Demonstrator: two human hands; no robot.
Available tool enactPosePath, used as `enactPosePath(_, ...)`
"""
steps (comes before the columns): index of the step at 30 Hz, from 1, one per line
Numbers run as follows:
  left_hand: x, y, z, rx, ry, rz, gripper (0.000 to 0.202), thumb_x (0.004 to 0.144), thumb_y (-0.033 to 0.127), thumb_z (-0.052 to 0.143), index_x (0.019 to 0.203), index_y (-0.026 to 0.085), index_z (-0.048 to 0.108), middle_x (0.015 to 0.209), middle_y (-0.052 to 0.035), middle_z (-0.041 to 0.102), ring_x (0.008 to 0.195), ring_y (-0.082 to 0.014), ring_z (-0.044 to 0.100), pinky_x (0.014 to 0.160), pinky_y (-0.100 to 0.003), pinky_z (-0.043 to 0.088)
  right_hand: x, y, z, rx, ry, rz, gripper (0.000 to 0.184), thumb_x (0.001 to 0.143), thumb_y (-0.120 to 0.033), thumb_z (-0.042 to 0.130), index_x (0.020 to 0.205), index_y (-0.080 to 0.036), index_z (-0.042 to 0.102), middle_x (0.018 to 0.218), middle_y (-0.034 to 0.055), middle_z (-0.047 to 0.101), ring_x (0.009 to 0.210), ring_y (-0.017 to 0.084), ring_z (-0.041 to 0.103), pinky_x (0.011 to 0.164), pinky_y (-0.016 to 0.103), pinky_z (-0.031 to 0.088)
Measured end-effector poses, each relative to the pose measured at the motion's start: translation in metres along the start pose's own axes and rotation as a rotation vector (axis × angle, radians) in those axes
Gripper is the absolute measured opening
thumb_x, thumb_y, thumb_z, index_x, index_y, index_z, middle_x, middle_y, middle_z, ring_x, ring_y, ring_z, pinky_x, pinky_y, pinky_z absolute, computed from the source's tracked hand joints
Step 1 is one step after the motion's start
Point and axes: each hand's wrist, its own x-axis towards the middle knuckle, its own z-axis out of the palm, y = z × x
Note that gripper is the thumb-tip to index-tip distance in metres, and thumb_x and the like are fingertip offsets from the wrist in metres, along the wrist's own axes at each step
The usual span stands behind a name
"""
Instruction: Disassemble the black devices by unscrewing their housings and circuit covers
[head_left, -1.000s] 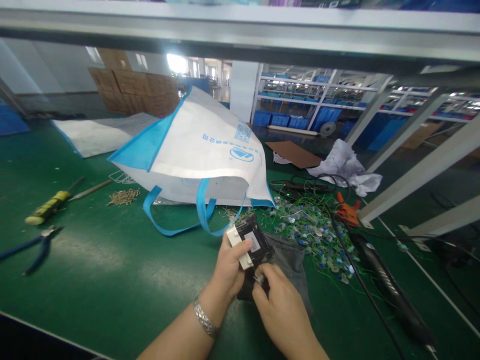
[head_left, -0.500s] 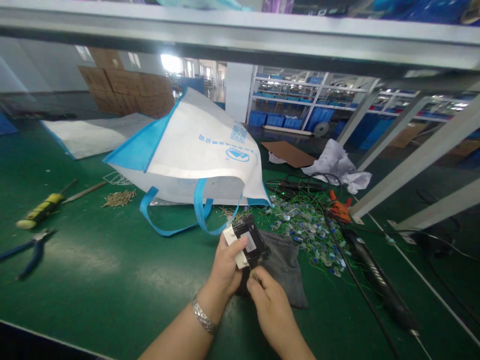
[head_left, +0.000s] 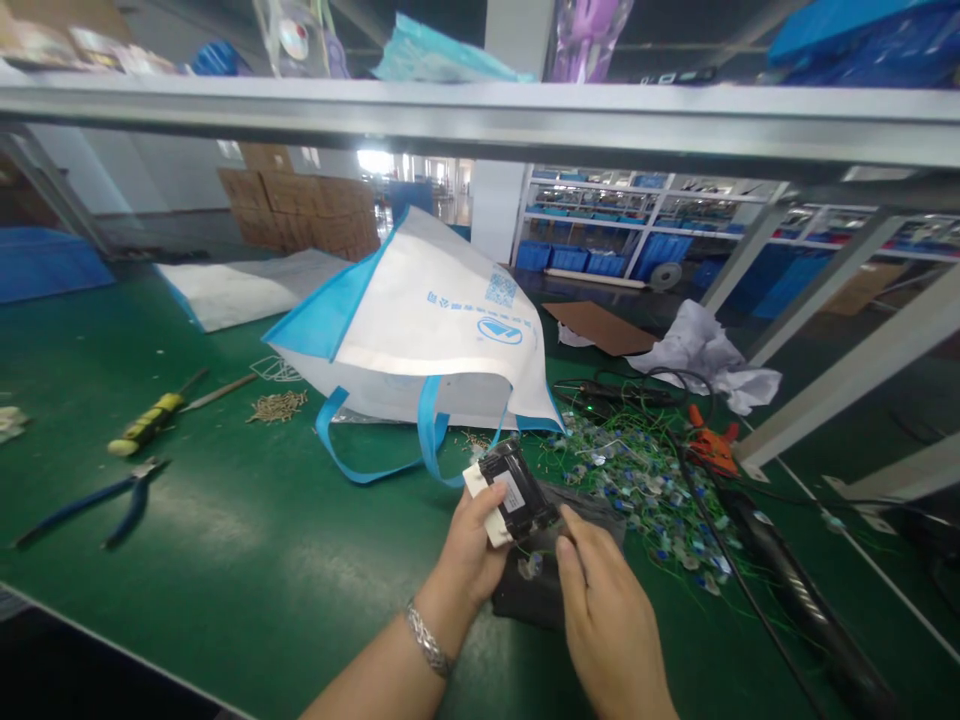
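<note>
While left hand [head_left: 471, 545] clasps black module [head_left: 519, 490], white-edged, labelled, right hand [head_left: 604, 610] touches it, grip unclear.

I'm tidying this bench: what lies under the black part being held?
A dark grey cloth lies on the green table below the black part gripped by the left hand. The right hand covers part of the cloth; anything beneath it is hidden.

Bench [head_left: 225, 600]: covered in green.
Boxes [head_left: 300, 205]: stacked at 11 o'clock.
Shelves [head_left: 600, 190]: filled with crates [head_left: 570, 258], 1 o'clock.
Window [head_left: 373, 160]: brightly lit, 12 o'clock.
</note>
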Motion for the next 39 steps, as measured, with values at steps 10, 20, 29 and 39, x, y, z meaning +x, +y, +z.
enactPosePath(10, -0.002, 0.001, 0.002, -0.016, 0.061, -0.020, 0.029, 0.066, 0.022, 0.065, 0.093, 0.017, 0.054, 0.080, -0.0023, 0.064, 0.067, -0.0159, 0.060, 0.061, -0.029, 0.049, -0.004, -0.014, -0.002, -0.031, 0.144, 0.093, 0.027, 0.088, -0.036, 0.040, 0.088, -0.013, 0.056, 0.089, 0.0120, 0.051, 0.083, 0.023, 0.051, 0.072, 0.036, 0.042)
enactPosePath(20, -0.001, 0.007, 0.002, -0.033, 0.102, 0.028, 0.027, 0.065, 0.021, 0.066, 0.089, 0.018, 0.054, 0.082, -0.0014, 0.064, 0.071, -0.0163, 0.061, 0.064, -0.030, 0.049, -0.012, 0.001, 0.001, 0.452, 0.126, 0.666, 0.044, 0.075, -0.051, 0.051, 0.098, -0.013, 0.051, 0.080, 0.0092, 0.054, 0.067, 0.019, 0.052, 0.060, 0.031, 0.044)
enactPosePath(29, -0.001, 0.007, 0.001, -0.034, 0.055, 0.022, 0.025, 0.064, 0.022, 0.068, 0.085, 0.016, 0.056, 0.077, -0.0009, 0.064, 0.067, -0.0144, 0.059, 0.062, -0.026, 0.047, -0.004, -0.008, 0.005, 1.479, -0.151, 0.908, 0.026, 0.063, -0.034, 0.071, 0.077, -0.015, 0.062, 0.077, 0.0052, 0.056, 0.064, 0.013, 0.052, 0.051, 0.022, 0.042)
enactPosePath(39, 0.000, 0.001, 0.000, 0.443, -0.023, -0.100, 0.031, 0.069, 0.038, 0.063, 0.083, 0.010, 0.061, 0.075, -0.0094, 0.063, 0.063, -0.0174, 0.057, 0.057, -0.027, 0.044, 0.011, 0.002, -0.020, 1.456, -0.070, 0.628, 0.027, 0.077, -0.041, 0.056, 0.083, -0.016, 0.066, 0.082, 0.0090, 0.061, 0.082, 0.020, 0.056, 0.081, 0.036, 0.045)
